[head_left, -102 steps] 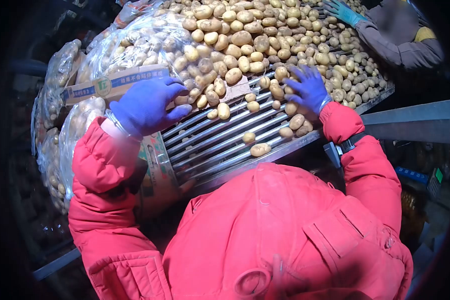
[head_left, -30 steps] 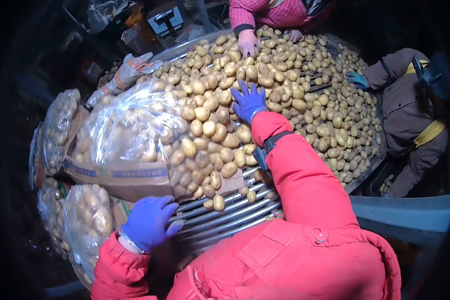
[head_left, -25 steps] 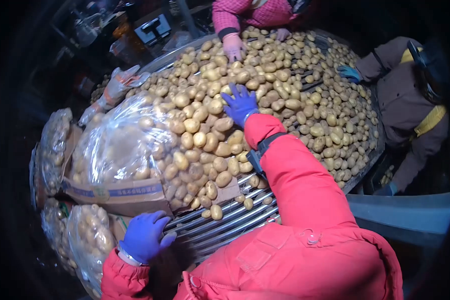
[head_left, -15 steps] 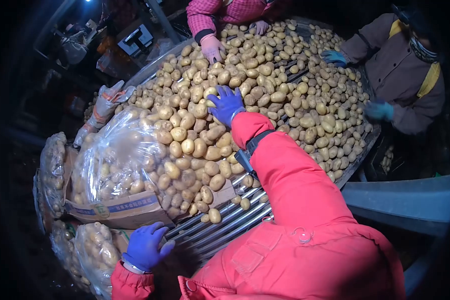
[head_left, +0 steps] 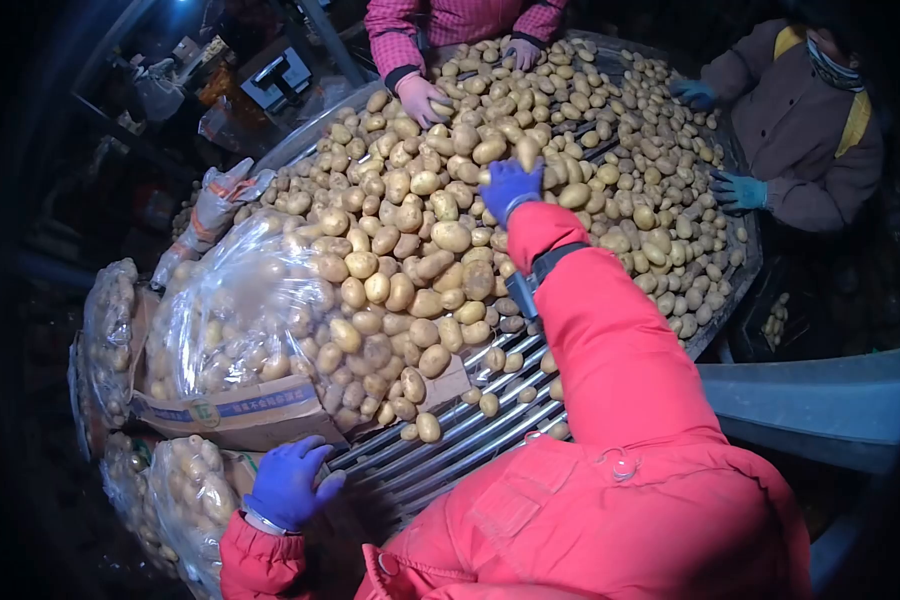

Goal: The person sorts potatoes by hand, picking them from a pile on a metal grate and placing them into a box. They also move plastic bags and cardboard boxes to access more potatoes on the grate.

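My right hand (head_left: 511, 187), in a blue glove, reaches over the heap of potatoes (head_left: 450, 237) on the slatted metal table (head_left: 440, 455). Its fingers are closed round a potato (head_left: 528, 153) at the fingertips. Lower left, my left hand (head_left: 292, 483), also blue-gloved, is held with thumb and fingers apart and nothing in it. It is near the cardboard box (head_left: 260, 405), whose clear plastic bag (head_left: 235, 300) is full of potatoes. Loose potatoes lie against the bag's right side and on the metal bars.
A co-worker's pink-gloved hand (head_left: 423, 99) touches the heap at the top. At the right, another co-worker's teal-gloved hands (head_left: 738, 191) rest by the table edge. More bagged potatoes (head_left: 192, 500) stand lower left. A pale blue panel (head_left: 810, 395) lies at the right.
My right hand has moved right and slightly up across the heap, and its fingers have closed. Potatoes near it have shifted. My left hand has hardly moved.
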Tool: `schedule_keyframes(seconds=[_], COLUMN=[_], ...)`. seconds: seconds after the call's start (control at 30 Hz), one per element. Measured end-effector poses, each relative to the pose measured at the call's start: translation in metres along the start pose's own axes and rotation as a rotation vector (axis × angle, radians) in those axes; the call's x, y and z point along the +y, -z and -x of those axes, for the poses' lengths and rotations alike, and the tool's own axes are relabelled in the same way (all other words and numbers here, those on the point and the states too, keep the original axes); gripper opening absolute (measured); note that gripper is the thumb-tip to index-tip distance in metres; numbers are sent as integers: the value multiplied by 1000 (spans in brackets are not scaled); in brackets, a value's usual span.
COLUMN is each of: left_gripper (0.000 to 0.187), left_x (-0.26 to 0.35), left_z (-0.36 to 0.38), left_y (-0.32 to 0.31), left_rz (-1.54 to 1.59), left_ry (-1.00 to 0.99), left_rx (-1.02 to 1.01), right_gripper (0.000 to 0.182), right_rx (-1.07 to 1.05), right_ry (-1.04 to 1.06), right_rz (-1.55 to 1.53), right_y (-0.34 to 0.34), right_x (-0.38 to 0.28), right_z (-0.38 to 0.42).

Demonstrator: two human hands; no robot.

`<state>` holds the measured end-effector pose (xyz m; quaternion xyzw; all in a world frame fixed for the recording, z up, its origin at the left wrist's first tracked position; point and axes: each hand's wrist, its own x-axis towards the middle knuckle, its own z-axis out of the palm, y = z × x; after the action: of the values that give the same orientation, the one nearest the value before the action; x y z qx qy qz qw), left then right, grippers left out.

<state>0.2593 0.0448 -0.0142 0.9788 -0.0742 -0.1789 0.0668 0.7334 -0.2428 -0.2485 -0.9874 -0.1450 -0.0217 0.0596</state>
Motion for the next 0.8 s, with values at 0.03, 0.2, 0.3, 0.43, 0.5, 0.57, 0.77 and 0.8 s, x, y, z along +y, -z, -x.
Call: schedule_keyframes(seconds=[0.03,0.2,0.3,0.43,0.5,0.57,0.77,0.8], left_gripper=[51,51,53,54,54,54,52,51], left_x=[1,3,-2,-3,-2,-2,-1,1], left_z=[0,-2,-3,-5,-8,-10,-13,-14], left_y=[0,2,-5,-5,-1,0,2,4], left_rz=[-2,-10,-12,-29,-23,-22,-1,3], left_ry=[-2,0,0,17,42,53,61,68], left_rx=[0,-3,5,9,6,4,-16,-28], right_gripper=[50,60,68,68,66,62,24,22], right_rx=[10,-178,-100,-101,-34,108,279,206], right_ry=[-38,-225,-227,-509,-580,-509,268,391], right_rz=[-8,53,163,-134,33,216,195,148], right_y=[3,26,10,-16,1,6,-6,-6], right_x=[16,117,176,246,248,245,159,136], right_z=[-3,-13,-5,4,12,13,-2,-3])
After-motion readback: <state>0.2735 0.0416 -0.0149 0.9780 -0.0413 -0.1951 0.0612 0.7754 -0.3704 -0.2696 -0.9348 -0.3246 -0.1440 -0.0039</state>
